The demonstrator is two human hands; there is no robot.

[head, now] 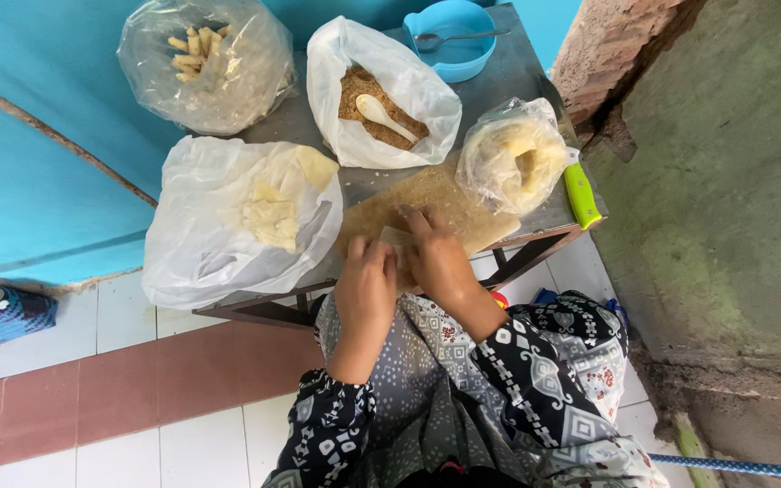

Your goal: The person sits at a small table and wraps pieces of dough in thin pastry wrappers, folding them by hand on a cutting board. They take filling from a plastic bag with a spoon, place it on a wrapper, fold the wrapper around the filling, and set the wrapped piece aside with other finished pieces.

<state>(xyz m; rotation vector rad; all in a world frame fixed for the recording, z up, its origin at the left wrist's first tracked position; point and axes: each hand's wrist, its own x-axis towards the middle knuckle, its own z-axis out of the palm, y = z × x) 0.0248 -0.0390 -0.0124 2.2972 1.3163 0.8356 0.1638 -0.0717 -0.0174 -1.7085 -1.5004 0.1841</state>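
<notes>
At centre frame a pale thin wrapper point(397, 242) lies on the crumb-dusted wooden board point(427, 203). The left hand point(365, 287) and right hand point(437, 258), knuckles up, press curled fingers on it. Just right lies a green-handled knife point(580, 194).

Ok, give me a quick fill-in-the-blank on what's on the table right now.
1. Both hands, left hand and right hand, press a thin wrapper on the ____ board.
2. The white spoon lies in the bag of brown ____.
3. The knife at the table's right edge has a ____ handle.
4. The metal spoon rests in a ____ bowl.

Missing: wooden; crumbs; green; blue
</notes>
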